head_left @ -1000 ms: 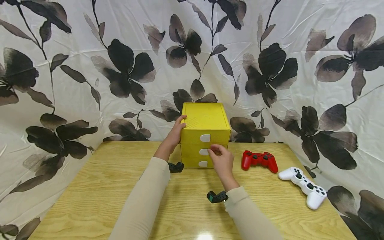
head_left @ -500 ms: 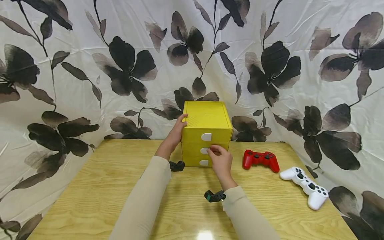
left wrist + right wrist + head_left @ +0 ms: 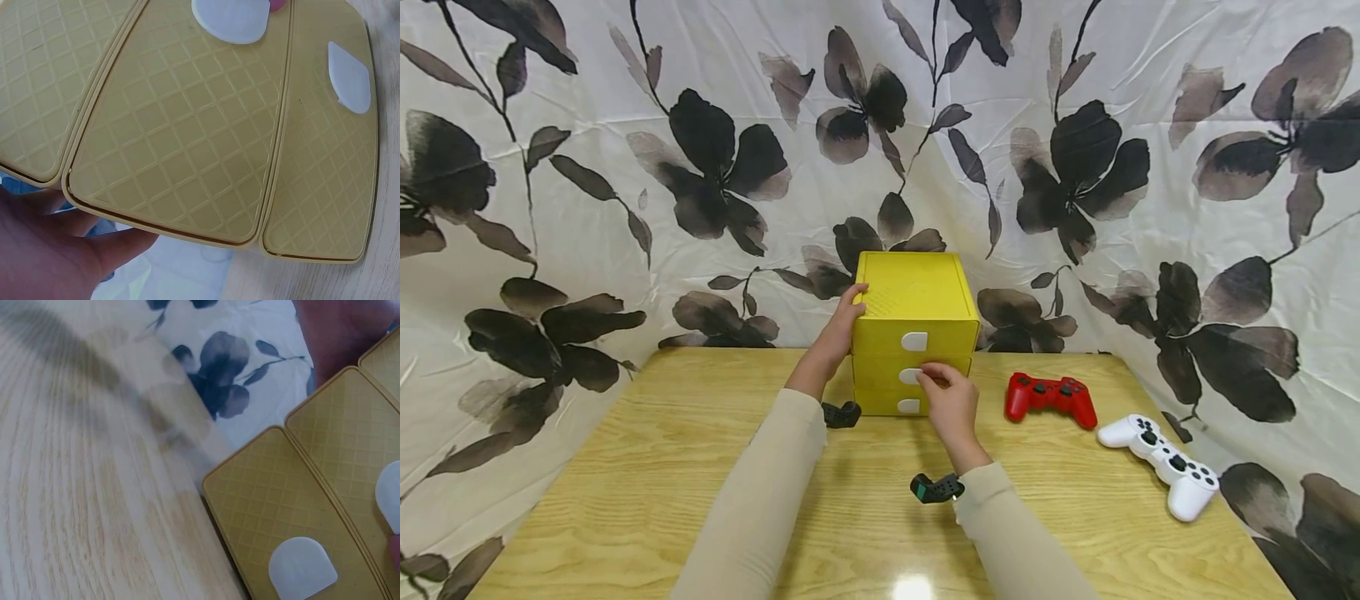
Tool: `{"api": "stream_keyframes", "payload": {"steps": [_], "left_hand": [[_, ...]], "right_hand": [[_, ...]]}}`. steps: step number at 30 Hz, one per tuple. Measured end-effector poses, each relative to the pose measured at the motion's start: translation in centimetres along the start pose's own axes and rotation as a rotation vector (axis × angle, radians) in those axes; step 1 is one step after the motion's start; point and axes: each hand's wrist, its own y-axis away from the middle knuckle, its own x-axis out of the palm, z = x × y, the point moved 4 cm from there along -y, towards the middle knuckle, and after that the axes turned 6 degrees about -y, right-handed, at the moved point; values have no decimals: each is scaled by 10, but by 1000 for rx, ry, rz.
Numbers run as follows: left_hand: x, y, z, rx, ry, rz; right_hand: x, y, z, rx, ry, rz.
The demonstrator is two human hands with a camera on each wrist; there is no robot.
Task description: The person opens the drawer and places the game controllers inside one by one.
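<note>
A small yellow drawer unit (image 3: 917,287) with a diamond-patterned front stands at the back of the table. Three drawers are stacked in it, each with a white tab handle. My left hand (image 3: 831,337) rests against its left side, thumb side up near the top edge; in the left wrist view its fingers reach back along the side wall. The middle drawer's handle (image 3: 910,377) is pinched by my right hand (image 3: 953,408); a fingertip shows beside that handle (image 3: 231,22) in the left wrist view. All the drawers look flush with the front.
On the table (image 3: 700,467), right of the unit, lie a red game controller (image 3: 1049,398) and a white game controller (image 3: 1161,467). A flower-printed cloth (image 3: 730,67) hangs close behind the unit and along the table's sides.
The head view has shifted slightly. Both hands keep the same places on the drawer unit, and the drawers look unmoved.
</note>
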Motion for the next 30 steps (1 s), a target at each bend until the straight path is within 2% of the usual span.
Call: {"api": "stream_keyframes", "payload": {"steps": [11, 16, 30], "left_hand": [[0, 1, 0, -11, 6, 14], [0, 2, -1, 2, 13, 25], [-2, 1, -3, -10, 6, 34]], "right_hand": [[-2, 1, -4, 22, 10, 43], [-4, 3, -2, 34, 1, 49], [-10, 9, 4, 27, 12, 81]]}}
